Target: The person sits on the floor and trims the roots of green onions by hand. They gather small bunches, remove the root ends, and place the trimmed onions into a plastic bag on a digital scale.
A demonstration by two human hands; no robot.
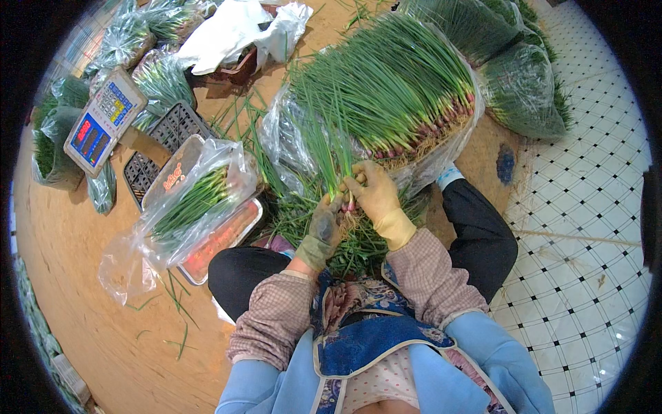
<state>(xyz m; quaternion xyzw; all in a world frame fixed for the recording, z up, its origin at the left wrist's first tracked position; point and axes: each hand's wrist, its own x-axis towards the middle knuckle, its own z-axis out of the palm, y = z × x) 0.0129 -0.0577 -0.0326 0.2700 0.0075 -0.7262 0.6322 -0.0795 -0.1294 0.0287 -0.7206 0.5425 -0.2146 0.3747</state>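
My left hand [321,227], in a soiled rubber glove, grips a few green onions [331,160] near their reddish bulbs. My right hand [376,194], in a yellowish glove, pinches the same stalks just above the roots. Behind my hands, a large pile of green onions [382,88] lies on clear plastic, bulbs towards the right. Loose green leaves [357,256] lie heaped under my hands. At left, a clear plastic bag [235,181] with a bunch of green onions rests on the pan of a digital scale [186,150].
The scale's display panel [106,121] stands at upper left by a black plastic crate [178,127]. Filled bags of greens [527,88] stand at upper right, others at upper left. White plastic [227,36] covers a reddish-brown container [240,70]. Stray leaves [181,305] lie on the brown floor.
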